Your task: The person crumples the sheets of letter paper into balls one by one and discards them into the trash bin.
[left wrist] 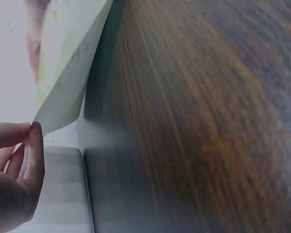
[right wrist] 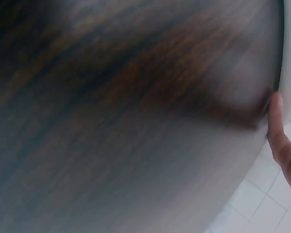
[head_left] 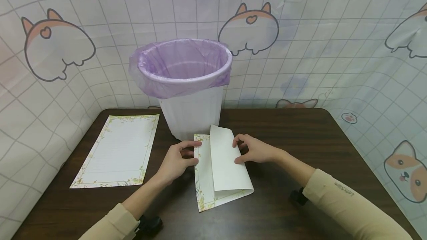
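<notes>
A sheet of stationery paper (head_left: 230, 166) with a green-and-yellow floral border is bent over between both hands, its right part folded leftward so the plain back faces up. My left hand (head_left: 178, 160) pinches the sheet's left edge between thumb and fingers. That pinch also shows in the left wrist view, where the paper (left wrist: 63, 92) rises at a slant off the table. On the other side my right hand (head_left: 255, 149) holds the folded edge with thumb and fingers. Only part of the right hand (right wrist: 286, 150) shows in the right wrist view.
A second floral-bordered sheet (head_left: 118, 151) lies flat on the dark wooden table (head_left: 283, 203) at the left. Just behind the hands stands a white bin (head_left: 193, 112) lined with a purple bag (head_left: 180, 88). A grid-patterned curtain (head_left: 317, 29) with cartoon corgis surrounds the table.
</notes>
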